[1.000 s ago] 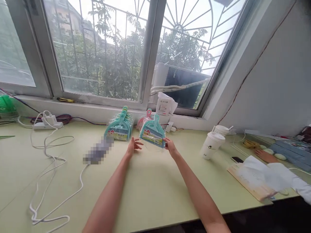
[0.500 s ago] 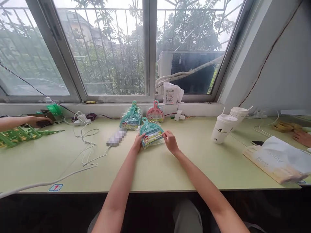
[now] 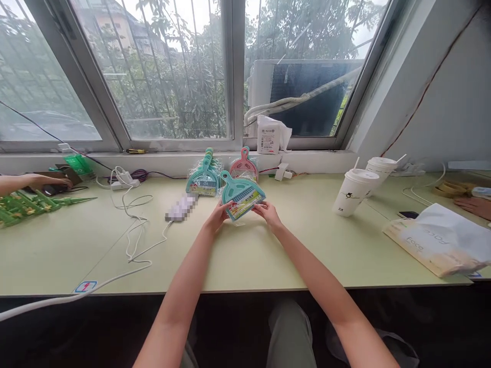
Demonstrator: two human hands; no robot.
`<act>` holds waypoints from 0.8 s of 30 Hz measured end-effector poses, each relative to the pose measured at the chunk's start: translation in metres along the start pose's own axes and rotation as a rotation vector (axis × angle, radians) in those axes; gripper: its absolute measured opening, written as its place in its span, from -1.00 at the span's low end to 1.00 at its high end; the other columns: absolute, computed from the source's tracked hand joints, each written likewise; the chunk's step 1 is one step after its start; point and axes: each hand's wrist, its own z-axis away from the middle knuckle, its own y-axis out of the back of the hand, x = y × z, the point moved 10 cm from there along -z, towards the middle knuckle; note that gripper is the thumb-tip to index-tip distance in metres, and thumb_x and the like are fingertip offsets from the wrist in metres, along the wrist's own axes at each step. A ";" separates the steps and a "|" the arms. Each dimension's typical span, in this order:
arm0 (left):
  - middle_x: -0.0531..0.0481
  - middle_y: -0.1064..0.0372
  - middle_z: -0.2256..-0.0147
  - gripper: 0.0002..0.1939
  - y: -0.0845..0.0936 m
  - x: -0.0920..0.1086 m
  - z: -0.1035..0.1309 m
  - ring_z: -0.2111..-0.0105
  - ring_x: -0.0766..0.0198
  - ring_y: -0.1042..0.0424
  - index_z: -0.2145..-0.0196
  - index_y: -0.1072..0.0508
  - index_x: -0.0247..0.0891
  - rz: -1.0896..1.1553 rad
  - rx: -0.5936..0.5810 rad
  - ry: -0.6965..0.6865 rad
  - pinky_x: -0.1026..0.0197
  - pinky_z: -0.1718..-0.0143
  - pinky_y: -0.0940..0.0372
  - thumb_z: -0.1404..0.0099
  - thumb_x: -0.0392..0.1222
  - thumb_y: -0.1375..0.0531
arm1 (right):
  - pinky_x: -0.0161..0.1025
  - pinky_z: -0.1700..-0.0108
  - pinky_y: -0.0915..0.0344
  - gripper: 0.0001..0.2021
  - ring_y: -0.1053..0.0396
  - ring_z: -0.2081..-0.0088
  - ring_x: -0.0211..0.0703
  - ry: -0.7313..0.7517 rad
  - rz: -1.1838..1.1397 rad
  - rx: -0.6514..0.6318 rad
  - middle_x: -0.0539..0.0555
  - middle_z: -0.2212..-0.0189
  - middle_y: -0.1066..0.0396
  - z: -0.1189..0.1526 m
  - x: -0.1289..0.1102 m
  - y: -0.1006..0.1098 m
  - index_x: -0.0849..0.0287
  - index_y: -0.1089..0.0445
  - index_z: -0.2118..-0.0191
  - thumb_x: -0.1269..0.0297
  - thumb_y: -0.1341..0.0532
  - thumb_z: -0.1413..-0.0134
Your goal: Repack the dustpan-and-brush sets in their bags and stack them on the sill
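Between my hands is a teal dustpan and brush set (image 3: 241, 193), in a clear wrapper with a printed label, tilted with its handle up and to the left. My left hand (image 3: 218, 215) grips its lower left edge. At its lower right edge, the fingers of my right hand (image 3: 269, 213) close on the set or its wrapper. Just behind stand several more wrapped teal sets (image 3: 204, 178) in a row. A pink set (image 3: 244, 162) leans at the wall, partly hidden by the one I hold.
White cups (image 3: 353, 191) with straws and a tissue pack (image 3: 433, 240) lie to the right. A blurred item (image 3: 181, 207) with a white cable (image 3: 134, 250) is left. Another person's hand (image 3: 53, 181) is at far left; another (image 3: 473, 204) at far right.
The held teal set has come up a little and turned more to face me. My right fingers have shifted from its right corner to its lower edge. The view has tilted down slightly.
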 end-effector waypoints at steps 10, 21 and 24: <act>-0.16 -0.50 0.20 -0.47 0.021 -0.009 -0.009 0.18 0.11 -0.47 0.20 -0.48 -0.27 -0.185 0.073 0.075 0.13 0.23 -0.39 -0.11 0.26 -0.21 | -0.12 0.12 -0.49 -0.61 -0.49 0.23 -0.15 -0.024 -0.028 -0.010 0.04 0.26 -0.48 0.000 -0.002 0.003 0.08 -0.22 0.15 0.43 -0.33 0.12; -0.12 -0.48 0.33 -0.61 0.073 -0.001 -0.010 0.39 0.24 -0.46 0.30 -0.49 -0.32 -0.149 0.418 0.011 0.17 0.34 -0.38 -0.14 0.10 -0.20 | -0.14 0.19 -0.50 -0.66 -0.51 0.28 -0.12 -0.070 0.015 -0.173 0.10 0.29 -0.52 0.006 -0.016 -0.014 0.18 -0.34 0.18 0.46 -0.34 0.16; -0.17 -0.48 0.18 -0.55 0.073 0.012 -0.006 0.27 0.15 -0.48 0.21 -0.49 -0.29 -0.247 0.431 -0.036 0.14 0.30 -0.37 -0.17 0.16 -0.15 | -0.16 0.20 -0.50 -0.65 -0.51 0.28 -0.12 -0.049 0.022 -0.184 0.09 0.29 -0.53 0.008 -0.021 -0.013 0.19 -0.36 0.17 0.44 -0.34 0.17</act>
